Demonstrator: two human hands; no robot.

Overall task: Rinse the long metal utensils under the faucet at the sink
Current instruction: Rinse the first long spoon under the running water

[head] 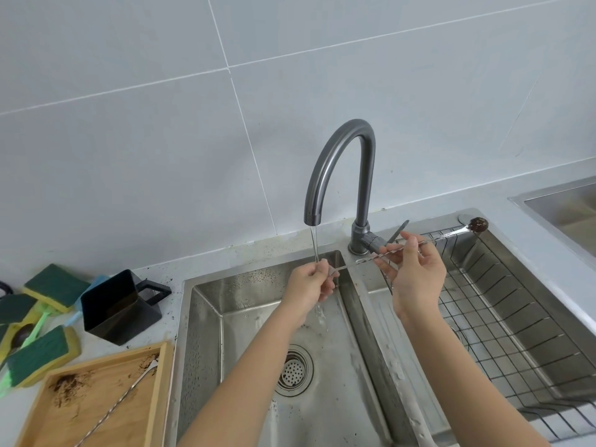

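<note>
A long twisted metal spoon (pixel 451 237) stretches across the sink, its bowl at the right end caked with dark brown grounds. My left hand (pixel 311 282) grips its handle end under the thin stream of water from the grey faucet (pixel 342 162). My right hand (pixel 414 269) pinches the shaft near its middle, in front of the faucet's base. A second long metal utensil (pixel 119 398) lies in the wooden tray (pixel 161 382) at the lower left. Water runs down into the left sink basin (pixel 206 317).
A wire drying rack (pixel 503 317) fills the right basin. A black square container (pixel 121 306) stands on the counter left of the sink, with several green and yellow sponges (pixel 42 353) beyond it. The drain strainer (pixel 293 371) sits in the left basin's floor.
</note>
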